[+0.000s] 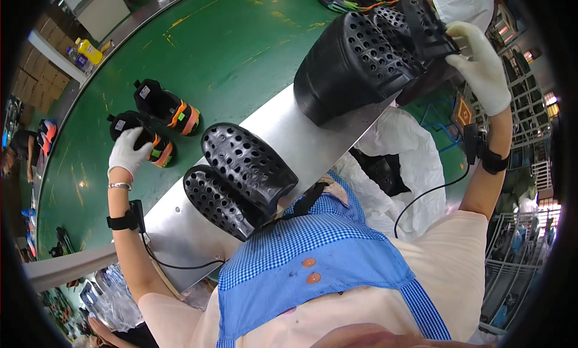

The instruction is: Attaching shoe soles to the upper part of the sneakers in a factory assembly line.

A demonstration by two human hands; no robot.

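"Head view: which hand's nearer the near shoe (128, 120)?"

"Left hand (127, 153). Fingers over it, I can't tell if clasped. Shoe's long axis slants from beyond that hand to its right; far shoe (160, 105) just past."

"Right hand (483, 69)?"

"I see it gripping a black holed piece (430, 37), which lies to its left."

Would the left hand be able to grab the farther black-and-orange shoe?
Probably yes. The left hand is at the nearer shoe; the farther shoe sits right beside that one, with nothing lying on top of it.
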